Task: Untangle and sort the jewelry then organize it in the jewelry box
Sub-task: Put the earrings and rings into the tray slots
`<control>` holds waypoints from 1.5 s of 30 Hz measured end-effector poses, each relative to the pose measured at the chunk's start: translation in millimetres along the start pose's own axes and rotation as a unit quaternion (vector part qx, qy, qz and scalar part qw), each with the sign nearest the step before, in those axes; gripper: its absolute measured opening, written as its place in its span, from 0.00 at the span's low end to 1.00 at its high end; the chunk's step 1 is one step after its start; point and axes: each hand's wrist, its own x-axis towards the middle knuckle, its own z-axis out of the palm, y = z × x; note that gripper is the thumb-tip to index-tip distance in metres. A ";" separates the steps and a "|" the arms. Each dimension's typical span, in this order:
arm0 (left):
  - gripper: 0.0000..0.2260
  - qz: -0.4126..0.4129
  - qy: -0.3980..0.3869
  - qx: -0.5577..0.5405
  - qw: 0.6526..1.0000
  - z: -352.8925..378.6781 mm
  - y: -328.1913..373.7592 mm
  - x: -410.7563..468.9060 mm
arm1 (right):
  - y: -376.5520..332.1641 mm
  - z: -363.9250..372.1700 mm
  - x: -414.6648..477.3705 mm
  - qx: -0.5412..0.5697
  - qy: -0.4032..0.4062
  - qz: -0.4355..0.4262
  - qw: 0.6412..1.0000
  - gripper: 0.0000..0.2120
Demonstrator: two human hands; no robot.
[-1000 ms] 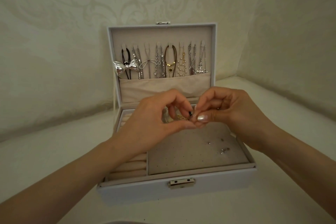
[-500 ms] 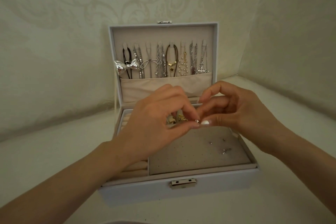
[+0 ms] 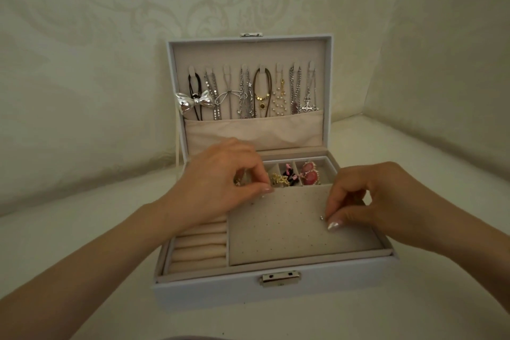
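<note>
1. Necklaces (image 3: 262,96) hung in jewelry box (image 3: 220,292) lid, upper centre; earrings (image 3: 309,175) in rear compartments.
2. Right hand (image 3: 380,201) fingers (image 3: 335,225) pinching stud (image 3: 321,217) on earring pad (image 3: 276,234), centre right; left hand (image 3: 218,182) fingers pinched together, contents unclear.
3. Likely remaining: seating studs.

A white jewelry box (image 3: 207,292) stands open on a pale surface, its lid (image 3: 248,54) upright. A row of necklaces (image 3: 245,94) hangs inside it, ends tucked into a fabric pocket (image 3: 254,131) – a silver bow pendant (image 3: 193,102) at the far left. Both hands are over the perforated pad (image 3: 276,232). The right hand (image 3: 378,201) pinches a small silver stud (image 3: 321,217) against it; the left hand (image 3: 218,182) curls at its back edge, thumb to forefinger, its hold too small to tell. Behind lie a gold piece (image 3: 278,179), a black-and-pink piece (image 3: 289,176) and pink earrings (image 3: 310,174), each in its own compartment – ring rolls (image 3: 198,246) sit left of the pad
</note>
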 end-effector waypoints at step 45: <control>0.07 0.118 0.068 -0.100 0.986 10.3 55.2 13.1 | -10.1 6.8 1.7 0.394 0.124 -0.036 0.910 0.13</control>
